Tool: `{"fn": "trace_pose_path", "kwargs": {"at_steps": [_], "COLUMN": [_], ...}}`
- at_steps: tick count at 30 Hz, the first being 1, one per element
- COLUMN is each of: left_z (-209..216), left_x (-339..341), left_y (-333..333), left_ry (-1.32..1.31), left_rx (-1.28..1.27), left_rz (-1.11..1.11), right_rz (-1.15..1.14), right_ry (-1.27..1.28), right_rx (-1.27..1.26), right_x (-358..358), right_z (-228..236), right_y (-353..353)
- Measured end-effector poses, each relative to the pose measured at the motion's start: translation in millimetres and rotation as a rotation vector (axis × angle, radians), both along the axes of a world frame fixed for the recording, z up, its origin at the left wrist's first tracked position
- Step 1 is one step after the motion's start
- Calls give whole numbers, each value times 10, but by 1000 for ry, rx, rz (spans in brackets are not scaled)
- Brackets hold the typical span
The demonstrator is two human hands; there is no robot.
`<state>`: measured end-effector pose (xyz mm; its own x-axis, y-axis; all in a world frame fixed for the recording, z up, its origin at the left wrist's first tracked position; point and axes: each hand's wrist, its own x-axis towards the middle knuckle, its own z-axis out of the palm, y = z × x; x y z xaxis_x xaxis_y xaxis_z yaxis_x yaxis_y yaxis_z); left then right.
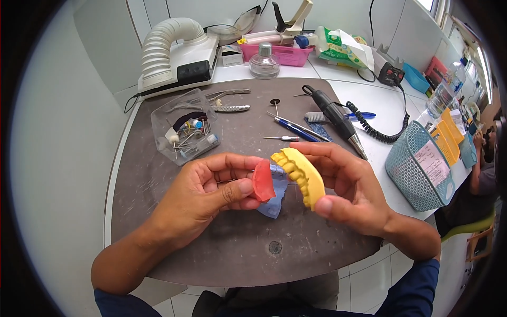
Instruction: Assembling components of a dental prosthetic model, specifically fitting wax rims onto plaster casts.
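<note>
Taking the clock face as centred between the hands, the left hand lies toward 9 o'clock, its thumb and fingers pinching a curved red piece. The right hand, toward 3 o'clock, grips a yellow tooth model between thumb and fingers, its row of teeth turned toward 9. The two held pieces sit near each other above the brown worktop. A blue piece shows partly behind the red one, on its 4 o'clock side; whether it rests on the worktop I cannot tell.

At 10 o'clock stands a clear box of small tool bits, with pliers at 11. A small screwdriver lies at 12, near a blue-handled tool. A dark hand drill lies at 1, and a pale blue basket stands at 3.
</note>
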<state>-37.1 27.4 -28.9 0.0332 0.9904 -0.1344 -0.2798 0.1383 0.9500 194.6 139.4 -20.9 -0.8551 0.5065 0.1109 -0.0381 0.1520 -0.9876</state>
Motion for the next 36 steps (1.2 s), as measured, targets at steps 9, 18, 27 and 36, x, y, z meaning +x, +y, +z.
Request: {"fn": "trace_pose_path", "kwargs": {"at_steps": [9,18,27,36], "left_z": [7,27,33,20], "left_x": [-13,2,16,20], "left_y": [-12,-22,-17,-24], "left_ry": [-65,-66,-51,16], "left_rx": [-23,-30,-9,40], "left_rz": [-9,-15,-11,22], "right_rz": [-6,-122,-121,-110], "right_ry": [28,167,172,169], "right_rx": [-125,1088,1089,1096], "right_x": [-6,-2,-12,-30], "right_z": [-47,-108,-104,-127], "right_y": [38,86,37,31]}}
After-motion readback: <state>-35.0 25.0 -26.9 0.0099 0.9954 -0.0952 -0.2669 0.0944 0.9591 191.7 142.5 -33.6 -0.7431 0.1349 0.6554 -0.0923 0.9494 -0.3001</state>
